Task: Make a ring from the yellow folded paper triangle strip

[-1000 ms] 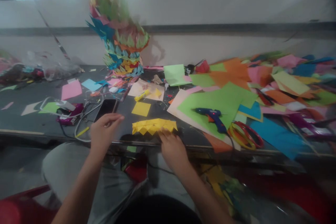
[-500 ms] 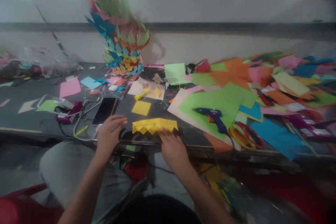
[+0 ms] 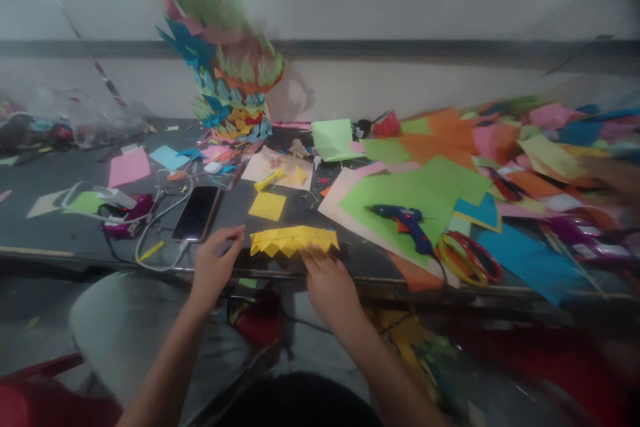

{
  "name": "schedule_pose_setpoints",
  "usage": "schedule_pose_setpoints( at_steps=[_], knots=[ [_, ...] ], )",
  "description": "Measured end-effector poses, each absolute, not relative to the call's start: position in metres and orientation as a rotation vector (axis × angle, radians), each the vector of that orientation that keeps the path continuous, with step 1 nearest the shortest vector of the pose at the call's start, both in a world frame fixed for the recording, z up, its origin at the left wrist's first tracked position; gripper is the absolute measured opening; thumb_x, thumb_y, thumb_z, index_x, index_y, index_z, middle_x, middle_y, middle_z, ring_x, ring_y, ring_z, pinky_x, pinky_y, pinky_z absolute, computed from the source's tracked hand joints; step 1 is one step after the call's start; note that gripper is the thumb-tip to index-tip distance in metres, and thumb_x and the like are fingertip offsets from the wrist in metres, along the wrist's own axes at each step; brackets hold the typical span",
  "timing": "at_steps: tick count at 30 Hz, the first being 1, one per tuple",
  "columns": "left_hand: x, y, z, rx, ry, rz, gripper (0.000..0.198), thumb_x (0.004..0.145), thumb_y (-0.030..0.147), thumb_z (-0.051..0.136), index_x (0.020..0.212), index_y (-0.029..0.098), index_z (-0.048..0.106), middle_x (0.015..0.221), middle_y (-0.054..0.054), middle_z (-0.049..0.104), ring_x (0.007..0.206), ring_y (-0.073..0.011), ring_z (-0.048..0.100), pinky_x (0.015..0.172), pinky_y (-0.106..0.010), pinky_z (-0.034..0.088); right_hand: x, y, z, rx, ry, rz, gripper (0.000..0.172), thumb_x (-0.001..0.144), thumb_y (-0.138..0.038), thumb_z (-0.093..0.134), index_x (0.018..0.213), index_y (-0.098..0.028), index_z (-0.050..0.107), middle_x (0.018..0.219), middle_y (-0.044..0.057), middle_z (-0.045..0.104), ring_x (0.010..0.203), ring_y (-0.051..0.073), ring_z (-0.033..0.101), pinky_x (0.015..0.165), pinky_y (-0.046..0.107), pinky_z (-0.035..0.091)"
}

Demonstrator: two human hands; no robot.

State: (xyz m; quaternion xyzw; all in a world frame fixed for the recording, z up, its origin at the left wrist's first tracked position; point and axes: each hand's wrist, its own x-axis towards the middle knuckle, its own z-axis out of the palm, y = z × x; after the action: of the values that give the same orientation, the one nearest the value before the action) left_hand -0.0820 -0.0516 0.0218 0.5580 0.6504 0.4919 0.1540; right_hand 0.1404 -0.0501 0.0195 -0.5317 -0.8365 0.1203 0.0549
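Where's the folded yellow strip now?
Head view, slightly left of and below centre: the folded yellow strip lies against the right hand, just below the flat yellow square.

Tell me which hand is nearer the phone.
Left: the left hand is by the near right corner of the phone; the right hand is farther right, at the yellow folded paper.

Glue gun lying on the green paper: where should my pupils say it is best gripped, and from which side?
Probably by the handle, coming from the near side with the right hand. The glue gun lies on its side, handle slanting toward the near edge of the table, while the narrow nozzle points left. The orange trigger, on the handle's left, marks that as the gripping part.
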Motion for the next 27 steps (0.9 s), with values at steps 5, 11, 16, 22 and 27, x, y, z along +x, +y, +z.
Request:
schedule_pose_setpoints(
  at_steps=[5, 11, 16, 22, 27],
  knots=[
    [-0.083, -0.05, 0.021, 1.465, 1.883, 1.373, 0.031, 0.083, 0.037, 0.052, 0.102, 0.017, 0.064, 0.086, -0.006, 0.067, 0.078, -0.0182, 0.063, 0.076, -0.033, 0.05, 0.141, -0.051, 0.017, -1.618, -2.544, 0.37, 0.048, 0.088, -0.012, 0.032, 0.135, -0.014, 0.043, 0.139, 0.01, 0.045, 0.13, 0.021, 0.039, 0.102, 0.037, 0.031],
    [-0.081, -0.05, 0.015, 1.492, 1.77, 1.47, 0.042, 0.082, 0.037, 0.055, 0.119, 0.018, 0.05, 0.116, -0.01, 0.056, 0.101, -0.0189, 0.057, 0.088, -0.034, 0.047, 0.14, -0.05, 0.016, -1.617, -2.536, 0.274, 0.046, 0.088, -0.013, 0.035, 0.133, -0.014, 0.046, 0.137, 0.01, 0.047, 0.126, 0.022, 0.043, 0.098, 0.038, 0.034],
    [-0.069, -0.052, 0.006, 1.684, 1.561, 1.142, 0.047, 0.08, 0.035, 0.06, 0.123, 0.02, 0.048, 0.124, -0.01, 0.055, 0.113, -0.0216, 0.052, 0.098, -0.038, 0.041, 0.133, -0.045, 0.021, -1.64, -2.536, 0.186, 0.041, 0.088, -0.014, 0.037, 0.126, -0.014, 0.052, 0.129, 0.014, 0.054, 0.115, 0.025, 0.051, 0.089, 0.039, 0.041],
    [-0.065, -0.052, -0.001, 1.838, 1.649, 1.215, 0.029, 0.079, 0.018, 0.051, 0.107, 0.018, 0.059, 0.105, -0.007, 0.063, 0.099, -0.0191, 0.058, 0.088, -0.034, 0.046, 0.133, -0.041, 0.023, -1.606, -2.51, 0.2, 0.033, 0.086, -0.013, 0.038, 0.103, -0.013, 0.066, 0.103, 0.015, 0.065, 0.097, 0.025, 0.059, 0.091, 0.038, 0.04],
    [-0.062, -0.055, -0.005, 1.819, 1.688, 1.257, 0.028, 0.075, 0.016, 0.051, 0.102, 0.017, 0.06, 0.1, -0.006, 0.065, 0.094, -0.0194, 0.06, 0.084, -0.033, 0.047, 0.118, -0.017, 0.02, -1.482, -2.491, 0.151, 0.038, 0.088, -0.014, 0.036, 0.118, -0.012, 0.059, 0.121, 0.014, 0.059, 0.117, 0.024, 0.049, 0.099, 0.038, 0.036]
  ],
)
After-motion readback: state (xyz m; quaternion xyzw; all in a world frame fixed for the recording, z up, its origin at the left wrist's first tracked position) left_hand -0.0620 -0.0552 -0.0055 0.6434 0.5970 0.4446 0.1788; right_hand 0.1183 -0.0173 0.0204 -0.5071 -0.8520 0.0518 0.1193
